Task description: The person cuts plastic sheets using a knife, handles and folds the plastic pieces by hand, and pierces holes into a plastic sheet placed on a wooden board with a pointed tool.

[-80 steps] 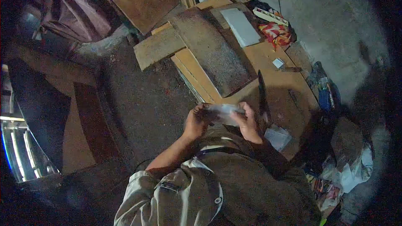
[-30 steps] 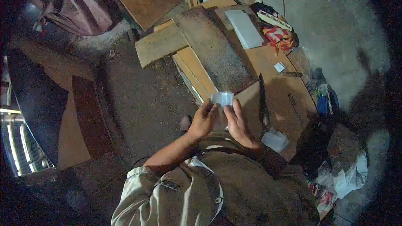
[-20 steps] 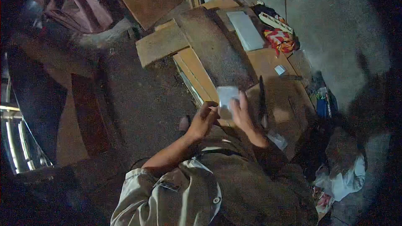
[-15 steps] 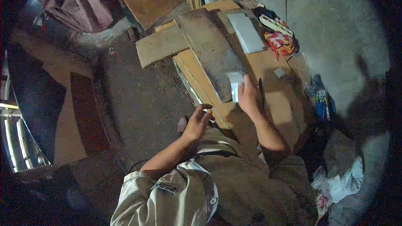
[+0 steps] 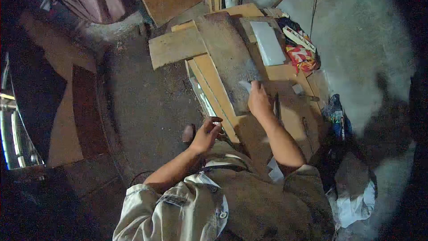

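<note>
I'm watching from afar as the right hand (image 5: 260, 100) is pinching a thin, pale, translucent plastic piece (image 5: 245, 85) narrowly between thumb and fingers. That piece is now hanging out over the near end of a long, dark, grit-covered board (image 5: 225, 49), and 1 hand is doing all the handling, so the left hand (image 5: 207, 135) is sharing none of the grip. The left is waiting half-curled in front of the lap, near a narrow tan wooden strip (image 5: 209, 80) (its fingertips are looking quite dark). With the blur and dim light, I'm not managing to tell whether the piece is touching the board, or whether the left fingers are hiding something small. A long, slim, dark blade (image 5: 277, 106) is lying just beside the right wrist.

In the frame from 1.0 s ago, both hands are holding the piece together, close to the body; here they're standing well apart. Against 0.5 s ago, the right arm is stretching farther forward, and the piece is showing less of its face.
</note>
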The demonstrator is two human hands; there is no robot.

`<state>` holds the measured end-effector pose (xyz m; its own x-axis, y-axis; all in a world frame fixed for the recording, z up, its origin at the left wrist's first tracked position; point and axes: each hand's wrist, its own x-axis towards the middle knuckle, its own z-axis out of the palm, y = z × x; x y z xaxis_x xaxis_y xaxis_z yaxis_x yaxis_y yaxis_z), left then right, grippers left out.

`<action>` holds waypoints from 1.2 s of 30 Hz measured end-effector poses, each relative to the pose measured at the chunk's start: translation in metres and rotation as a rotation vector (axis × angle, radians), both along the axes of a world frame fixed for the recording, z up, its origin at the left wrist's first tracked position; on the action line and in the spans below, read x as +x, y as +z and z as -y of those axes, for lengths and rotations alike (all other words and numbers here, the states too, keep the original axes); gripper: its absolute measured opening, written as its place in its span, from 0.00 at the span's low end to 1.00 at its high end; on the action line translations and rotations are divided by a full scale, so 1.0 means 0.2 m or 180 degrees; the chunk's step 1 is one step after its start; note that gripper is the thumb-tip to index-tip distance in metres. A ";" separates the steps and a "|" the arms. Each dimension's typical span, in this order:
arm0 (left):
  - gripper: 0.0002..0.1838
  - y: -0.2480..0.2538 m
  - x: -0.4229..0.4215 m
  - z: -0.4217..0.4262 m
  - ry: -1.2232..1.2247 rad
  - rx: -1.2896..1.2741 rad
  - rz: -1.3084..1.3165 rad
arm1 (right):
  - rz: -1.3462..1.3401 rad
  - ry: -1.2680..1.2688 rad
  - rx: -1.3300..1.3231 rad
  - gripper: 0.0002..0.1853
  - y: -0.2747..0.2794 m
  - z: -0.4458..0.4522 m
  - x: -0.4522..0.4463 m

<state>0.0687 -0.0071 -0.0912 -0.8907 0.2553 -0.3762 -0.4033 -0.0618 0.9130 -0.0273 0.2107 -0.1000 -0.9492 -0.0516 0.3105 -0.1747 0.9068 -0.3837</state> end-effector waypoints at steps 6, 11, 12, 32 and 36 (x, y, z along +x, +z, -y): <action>0.16 0.07 -0.02 0.01 -0.0246 0.0058 0.0221 | 0.0726 0.0084 0.0205 0.19 0.01 0.02 -0.01; 0.17 -0.03 -0.02 0.03 -0.0218 0.0114 0.0210 | 0.0540 -0.0032 -0.0167 0.11 0.07 0.02 -0.03; 0.17 -0.02 -0.02 0.03 -0.0304 -0.0040 0.0184 | 0.0771 -0.0137 -0.0190 0.11 0.09 0.02 -0.04; 0.18 0.01 -0.12 0.01 0.0053 -0.0234 -0.0573 | 0.0998 -0.0240 -0.1391 0.17 -0.18 -0.11 0.13; 0.25 0.21 -0.20 0.00 0.0025 -0.1148 -0.1519 | 0.2423 0.0781 -0.2495 0.24 0.15 -0.03 0.26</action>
<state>0.0289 -0.0061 -0.0502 -0.9839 0.1785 0.0044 0.0559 0.2845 0.9571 0.0238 0.2162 -0.0700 -0.8965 -0.3083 -0.3181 0.2080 0.3409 -0.9168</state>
